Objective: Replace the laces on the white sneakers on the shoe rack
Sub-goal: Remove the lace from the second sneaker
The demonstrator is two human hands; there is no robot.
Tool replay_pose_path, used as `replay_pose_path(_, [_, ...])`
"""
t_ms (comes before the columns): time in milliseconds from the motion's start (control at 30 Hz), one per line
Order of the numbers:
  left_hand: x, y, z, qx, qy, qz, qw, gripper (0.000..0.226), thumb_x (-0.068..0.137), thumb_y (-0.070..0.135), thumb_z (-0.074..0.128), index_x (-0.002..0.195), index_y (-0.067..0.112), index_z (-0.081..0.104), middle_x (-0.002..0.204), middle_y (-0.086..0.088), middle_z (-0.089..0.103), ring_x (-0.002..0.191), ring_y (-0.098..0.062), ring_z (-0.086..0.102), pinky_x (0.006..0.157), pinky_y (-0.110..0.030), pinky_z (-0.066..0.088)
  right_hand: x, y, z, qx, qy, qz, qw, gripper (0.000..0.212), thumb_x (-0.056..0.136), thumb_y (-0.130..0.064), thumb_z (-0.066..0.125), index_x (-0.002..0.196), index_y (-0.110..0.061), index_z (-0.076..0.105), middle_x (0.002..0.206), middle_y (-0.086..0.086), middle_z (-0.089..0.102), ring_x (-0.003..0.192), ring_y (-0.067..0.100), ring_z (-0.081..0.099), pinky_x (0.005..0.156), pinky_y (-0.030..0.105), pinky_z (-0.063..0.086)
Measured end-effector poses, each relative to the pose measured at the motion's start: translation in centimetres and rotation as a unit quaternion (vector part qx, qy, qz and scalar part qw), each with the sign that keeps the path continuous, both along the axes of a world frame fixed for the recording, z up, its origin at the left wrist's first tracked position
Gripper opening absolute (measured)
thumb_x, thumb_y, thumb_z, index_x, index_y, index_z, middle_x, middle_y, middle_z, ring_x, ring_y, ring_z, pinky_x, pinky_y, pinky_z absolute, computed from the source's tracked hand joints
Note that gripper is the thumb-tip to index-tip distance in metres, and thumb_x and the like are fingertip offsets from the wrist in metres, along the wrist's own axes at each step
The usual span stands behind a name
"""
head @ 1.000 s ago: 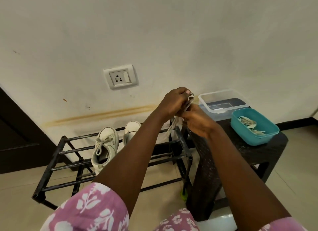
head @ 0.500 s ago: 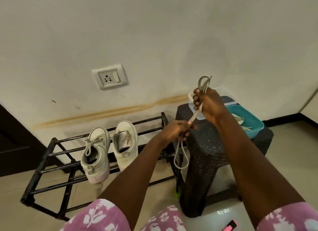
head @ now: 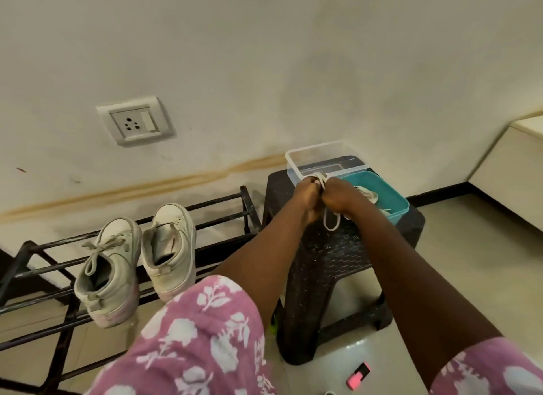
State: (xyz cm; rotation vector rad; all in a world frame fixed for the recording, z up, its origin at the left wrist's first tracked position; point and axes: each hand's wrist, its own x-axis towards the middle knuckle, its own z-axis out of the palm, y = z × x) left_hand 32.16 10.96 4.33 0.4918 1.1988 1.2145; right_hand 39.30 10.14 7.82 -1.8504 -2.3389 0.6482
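Observation:
Two white sneakers stand on the black shoe rack (head: pixel 223 202): the left sneaker (head: pixel 110 268) still has a tied lace, the right sneaker (head: pixel 170 247) has none. Over the dark stool (head: pixel 332 250), my left hand (head: pixel 307 193) and my right hand (head: pixel 338 197) are pressed together, both gripping a bunched off-white lace (head: pixel 330 221). A loop of it hangs below my fists and a bit sticks out above them. Behind my hands stand a clear plastic box (head: pixel 296 164) and a teal tub (head: pixel 393 203) holding more laces.
A wall socket (head: pixel 135 124) sits above the rack. On the floor tiles near my right arm lies a pink marker (head: pixel 358 375). A green object (head: pixel 273 327) shows at the stool's foot. A pale ledge (head: pixel 514 165) juts out at the right.
My hands were apart with the lace stretched between them, right hand raised; now they have come together low over the stool with the lace bunched. The view has shifted right.

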Motion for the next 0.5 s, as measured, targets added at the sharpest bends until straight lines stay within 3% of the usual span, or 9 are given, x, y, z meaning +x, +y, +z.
replay_pose_path(67, [0.0, 1.4, -1.4, -0.027, 0.15, 0.004, 0.988, 0.025, 0.096, 0.009, 0.041, 0.104, 0.003, 0.064, 0.097, -0.015, 0.064, 0.088, -0.026, 0.063, 0.066, -0.03, 0.049, -0.2, -0.1, -0.5, 0.018, -0.033, -0.022, 0.999, 0.03, 0.098, -0.009, 0.042, 0.124, 0.003, 0.05, 0.125, 0.02, 0.056, 0.117, 0.031, 0.052, 0.098, 0.036, 0.04])
replay_pose_path(133, [-0.6, 2.1, -2.6, -0.037, 0.338, -0.006, 0.94, 0.027, 0.093, 0.016, 0.052, 0.114, 0.004, 0.065, 0.11, -0.013, 0.066, 0.098, -0.025, 0.064, 0.068, -0.025, 0.048, 0.2, 0.0, -1.3, 0.021, -0.044, -0.046, 0.998, 0.029, 0.096, -0.01, 0.047, 0.122, 0.003, 0.052, 0.124, 0.02, 0.057, 0.115, 0.032, 0.054, 0.094, 0.035, 0.043])
replay_pose_path(200, [-1.6, 2.1, -3.3, -0.026, 0.413, -0.008, 0.91, 0.028, 0.09, 0.019, 0.06, 0.112, 0.004, 0.067, 0.111, -0.012, 0.067, 0.099, -0.023, 0.065, 0.076, -0.024, 0.051, 0.5, -0.1, -2.3, 0.044, -0.032, -0.07, 0.996, 0.027, 0.094, -0.009, 0.049, 0.118, 0.003, 0.054, 0.12, 0.021, 0.059, 0.109, 0.032, 0.057, 0.086, 0.033, 0.045])
replay_pose_path(267, [-2.5, 2.0, -3.7, -0.022, 0.422, 0.003, 0.906, 0.025, 0.086, 0.015, 0.064, 0.107, 0.003, 0.069, 0.108, -0.013, 0.069, 0.098, -0.025, 0.065, 0.084, -0.032, 0.055, 0.6, -0.4, -3.0, 0.087, -0.015, -0.093, 0.992, 0.025, 0.093, -0.007, 0.05, 0.116, 0.003, 0.056, 0.116, 0.021, 0.059, 0.104, 0.032, 0.06, 0.08, 0.032, 0.045])
replay_pose_path(333, [-3.3, 2.1, -4.4, -0.048, 0.382, 0.029, 0.923, 0.023, 0.084, 0.011, 0.065, 0.104, 0.003, 0.07, 0.106, -0.015, 0.069, 0.095, -0.028, 0.066, 0.082, -0.037, 0.057, 0.2, -0.8, -3.5, 0.118, -0.021, -0.09, 0.989, 0.025, 0.094, -0.009, 0.052, 0.116, -0.001, 0.058, 0.116, 0.019, 0.06, 0.104, 0.031, 0.06, 0.083, 0.033, 0.047])
replay_pose_path(500, [-3.6, 0.9, -5.0, -0.075, 0.276, 0.107, 0.952, 0.02, 0.088, 0.006, 0.055, 0.1, -0.002, 0.069, 0.101, -0.016, 0.068, 0.088, -0.028, 0.067, 0.078, -0.037, 0.057, -0.8, -1.5, -6.0, 0.078, -0.086, 0.064, 0.991, 0.027, 0.095, -0.012, 0.048, 0.119, -0.01, 0.059, 0.121, 0.013, 0.058, 0.111, 0.027, 0.055, 0.094, 0.038, 0.047])
